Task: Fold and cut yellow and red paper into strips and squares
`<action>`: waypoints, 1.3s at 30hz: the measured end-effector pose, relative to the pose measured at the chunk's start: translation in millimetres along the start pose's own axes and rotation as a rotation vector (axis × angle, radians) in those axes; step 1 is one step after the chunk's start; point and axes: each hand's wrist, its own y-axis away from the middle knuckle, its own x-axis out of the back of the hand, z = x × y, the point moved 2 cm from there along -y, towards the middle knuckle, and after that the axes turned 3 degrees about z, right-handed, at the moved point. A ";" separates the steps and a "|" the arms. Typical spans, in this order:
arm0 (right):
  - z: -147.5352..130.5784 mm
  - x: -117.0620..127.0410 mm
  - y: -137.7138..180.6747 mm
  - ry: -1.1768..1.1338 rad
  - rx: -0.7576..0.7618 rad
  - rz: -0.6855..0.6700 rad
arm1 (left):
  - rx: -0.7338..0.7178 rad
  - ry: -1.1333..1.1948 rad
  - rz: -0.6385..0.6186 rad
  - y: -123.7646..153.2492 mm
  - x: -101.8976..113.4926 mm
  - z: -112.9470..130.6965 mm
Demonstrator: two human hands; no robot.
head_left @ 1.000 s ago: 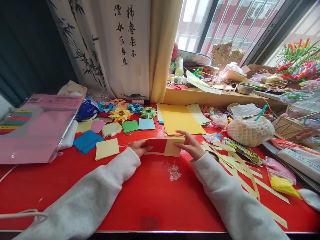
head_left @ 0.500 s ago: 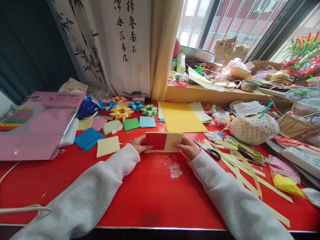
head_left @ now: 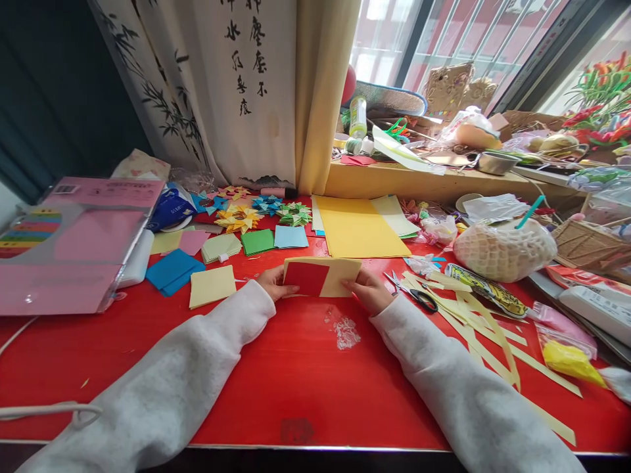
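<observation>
Between my two hands a pale yellow sheet of paper (head_left: 341, 280) is held up above the red tabletop. A red square of paper (head_left: 306, 280) lies against its left half. My left hand (head_left: 274, 283) pinches the left edge, its thumb over the red square. On the other side, my right hand (head_left: 371, 290) grips the right edge of the pale yellow sheet. Scissors with black handles (head_left: 424, 300) lie just right of my right hand. Cut pale yellow strips (head_left: 486, 328) are scattered beyond them.
Behind my hands lies a larger yellow sheet (head_left: 362, 226) on other paper. Blue squares (head_left: 175, 270), green squares (head_left: 257, 242) and folded paper stars (head_left: 238, 216) sit to the left. A pink paper pack (head_left: 93, 243) is at far left. A netted bundle (head_left: 505, 249) stands at right.
The pale yellow sheet has tilted slightly, and the red square's edges now slant against it. Both hands keep their hold. The camera view has shifted a little.
</observation>
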 end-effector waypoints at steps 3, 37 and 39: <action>-1.1 0.2 0.6 0.029 0.013 0.033 | -0.068 -0.026 0.003 0.1 0.6 0.1; 3.2 7.5 1.2 0.113 -0.159 0.006 | 0.191 -0.030 -0.170 2.4 8.2 4.2; 4.6 8.3 1.0 0.110 -0.163 -0.001 | 0.203 -0.029 -0.162 2.7 7.6 4.8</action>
